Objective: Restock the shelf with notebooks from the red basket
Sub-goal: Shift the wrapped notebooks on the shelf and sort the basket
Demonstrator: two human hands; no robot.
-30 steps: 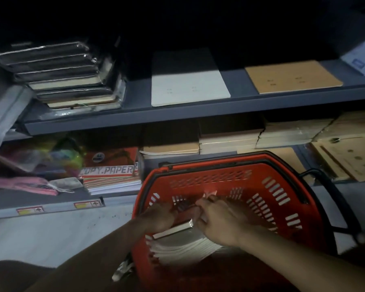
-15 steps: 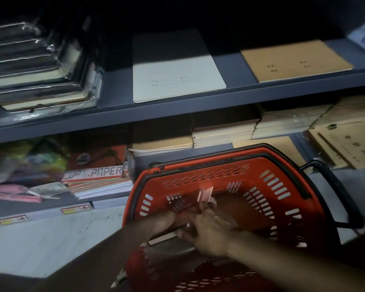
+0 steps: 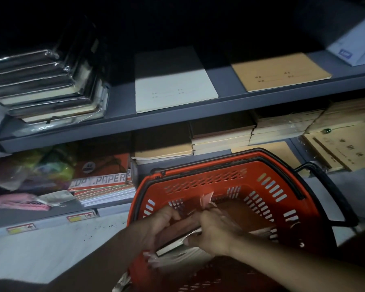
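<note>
Both hands down in red basket (image 3: 261, 182): left hand (image 3: 162, 226) & right hand (image 3: 215, 230) clamp dark notebook (image 3: 177, 230) from opposite ends, prob so it lifts level. Shelf (image 3: 177, 123) right above, short reach.

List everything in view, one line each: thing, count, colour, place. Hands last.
red basket: one, red with black handle, foreground below the shelves.
notebooks: a stack, pale page edges, inside the basket.
white notebook: one, upper shelf, centre.
tan notebook: one, upper shelf, right.
wrapped books: a stack, dark, upper shelf, left.
copy paper pack: one, red and white, lower shelf, left.
tan stacks: several, lower shelf, centre and right.
left hand: grips a notebook in the basket.
right hand: grips the same notebook.
</note>
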